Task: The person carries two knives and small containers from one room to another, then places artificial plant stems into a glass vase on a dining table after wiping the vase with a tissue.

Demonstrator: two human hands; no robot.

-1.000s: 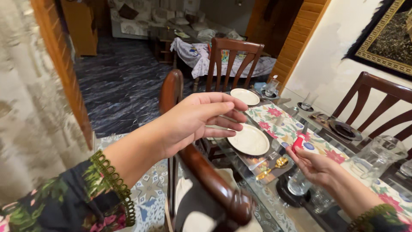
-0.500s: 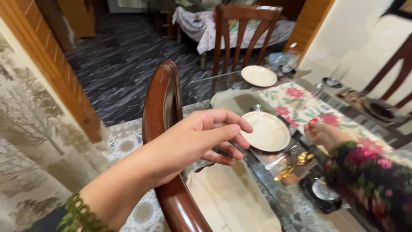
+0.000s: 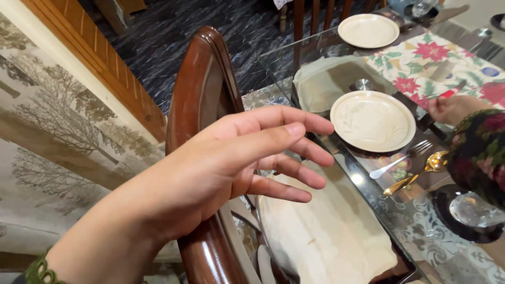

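Hovering over the top rail of a dark wooden chair (image 3: 202, 89), the left hand (image 3: 231, 163) is spreading its fingers (image 3: 294, 181) loosely apart, palm turned toward the table, gripping nothing. The chair's rail is polished and rounded, its long axis running from the near bottom of the view up and away toward the dark patterned floor (image 3: 173, 31). The chair's cream seat cushion (image 3: 321, 231) is showing beneath the glass edge of the table (image 3: 368, 210).

The right hand (image 3: 455, 108), coming from a floral sleeve (image 3: 481, 152), is closing around a small red object (image 3: 447, 93); the object's slim end is pointing up and away across the table, though most of it is hidden in the fist.

On the table a round cream plate (image 3: 373, 121) with an embossed pattern is sitting just beside the right hand, with a silver fork (image 3: 400, 160) and a gold spoon (image 3: 418, 176) lying diagonally next to it. A second cream plate (image 3: 368, 30) is resting farther off, and a floral runner (image 3: 436, 63) is stretching along the middle. A clear glass (image 3: 471, 210) is standing on a dark coaster near the sleeve.

Compared with half a second ago, the left hand's fingers are opening wider, and the view is tipping further downward, bringing the chair and near plate closer.
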